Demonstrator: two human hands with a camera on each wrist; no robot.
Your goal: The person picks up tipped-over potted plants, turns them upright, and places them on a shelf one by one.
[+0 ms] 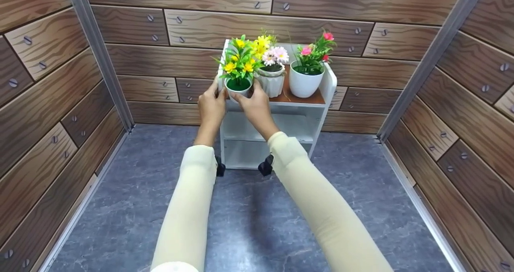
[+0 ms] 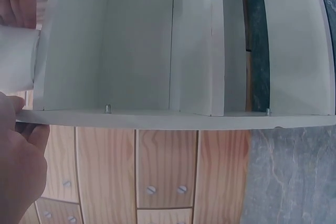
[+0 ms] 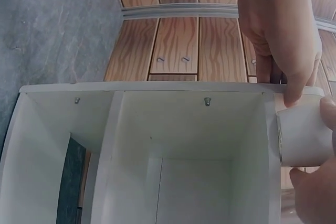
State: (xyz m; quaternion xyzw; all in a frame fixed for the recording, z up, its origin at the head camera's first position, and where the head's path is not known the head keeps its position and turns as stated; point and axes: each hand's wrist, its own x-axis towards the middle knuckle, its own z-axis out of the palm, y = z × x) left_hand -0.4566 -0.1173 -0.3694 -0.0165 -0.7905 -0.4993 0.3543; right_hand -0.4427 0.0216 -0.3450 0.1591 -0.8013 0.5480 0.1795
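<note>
A small white pot [image 1: 238, 88] of yellow artificial flowers [image 1: 237, 65] stands at the left end of the shelf top, in the head view. My left hand [image 1: 213, 106] is at its left side, thumb against the pot, with some fingers beyond the side panel. From the right, my right hand [image 1: 255, 106] grips the same pot with thumb and fingers. The left wrist view shows the pot [image 2: 17, 59] upright at the shelf edge between both hands. In the right wrist view, the pot [image 3: 305, 136] has the left thumb [image 3: 295, 94] beside it.
Next to it are a ribbed pot [image 1: 271, 82] with pink and yellow flowers and a white pot [image 1: 306, 81] with red-pink flowers. The white shelf unit [image 1: 267, 103] has lower compartments and raised sides. Wood-patterned walls [image 1: 152, 59] surround the grey floor [image 1: 132, 208].
</note>
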